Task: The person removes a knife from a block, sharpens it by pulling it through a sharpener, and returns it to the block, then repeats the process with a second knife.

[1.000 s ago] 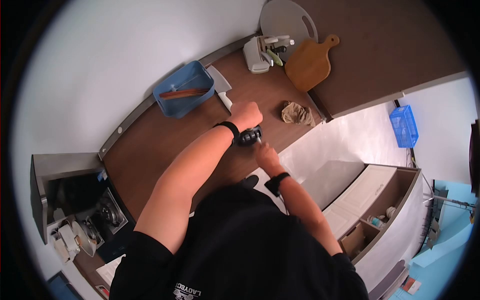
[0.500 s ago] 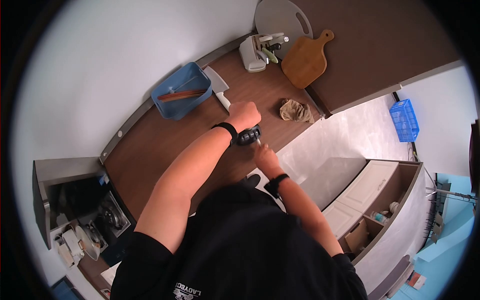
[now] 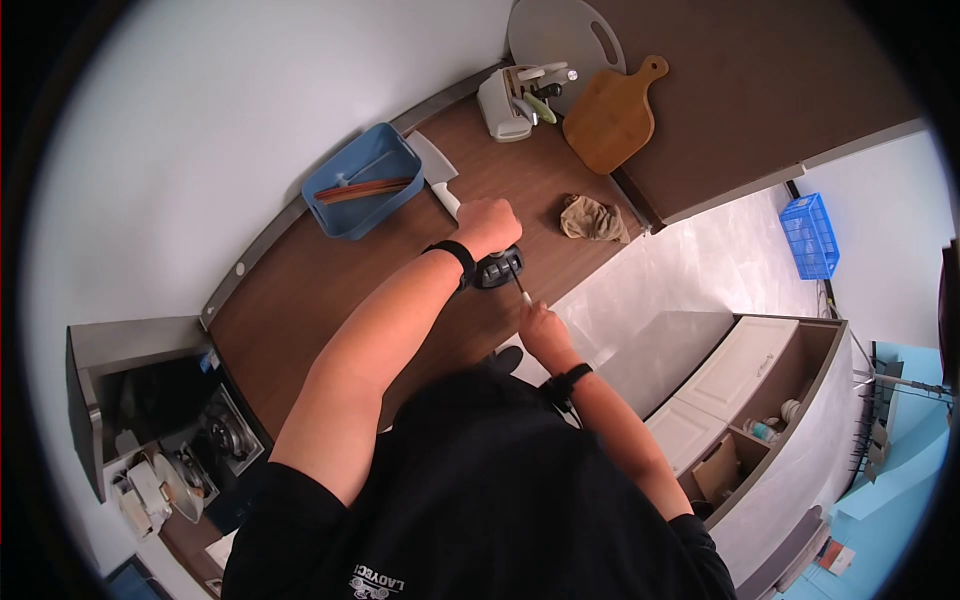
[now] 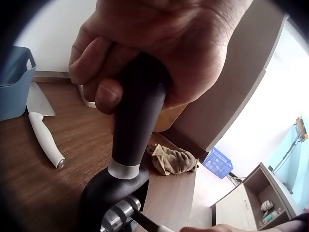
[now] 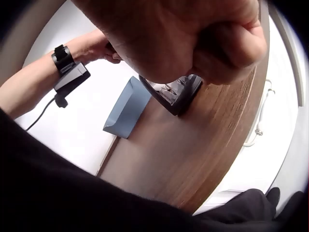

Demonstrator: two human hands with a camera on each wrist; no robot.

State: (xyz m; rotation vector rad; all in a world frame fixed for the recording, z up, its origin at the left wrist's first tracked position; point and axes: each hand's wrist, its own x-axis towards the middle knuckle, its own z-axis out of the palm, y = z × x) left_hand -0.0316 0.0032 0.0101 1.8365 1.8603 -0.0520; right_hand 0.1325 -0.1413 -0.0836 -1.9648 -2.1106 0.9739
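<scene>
My left hand (image 3: 488,226) grips the upright black handle of a knife sharpener (image 4: 135,125), fingers wrapped round its top. The sharpener's base with metal wheels sits on the brown counter. My right hand (image 3: 545,330) holds a small knife (image 3: 527,298) by its white handle, on the side of the sharpener nearer my body. In the left wrist view its narrow blade lies at the metal wheels of the slot. The right wrist view shows my curled right fingers in front of the sharpener base (image 5: 186,94), and the knife is hidden there.
A white-handled cleaver (image 3: 447,200) lies behind my left hand, beside a blue bin (image 3: 350,222) holding brown sticks. A crumpled cloth (image 3: 590,218) lies to the right. Farther back stand a knife block (image 3: 507,108), a wooden cutting board (image 3: 612,120) and a grey round board (image 3: 558,45).
My right hand has drawn back from the sharpener toward my body, and more of the knife blade shows between them. My left hand stays on the sharpener handle.
</scene>
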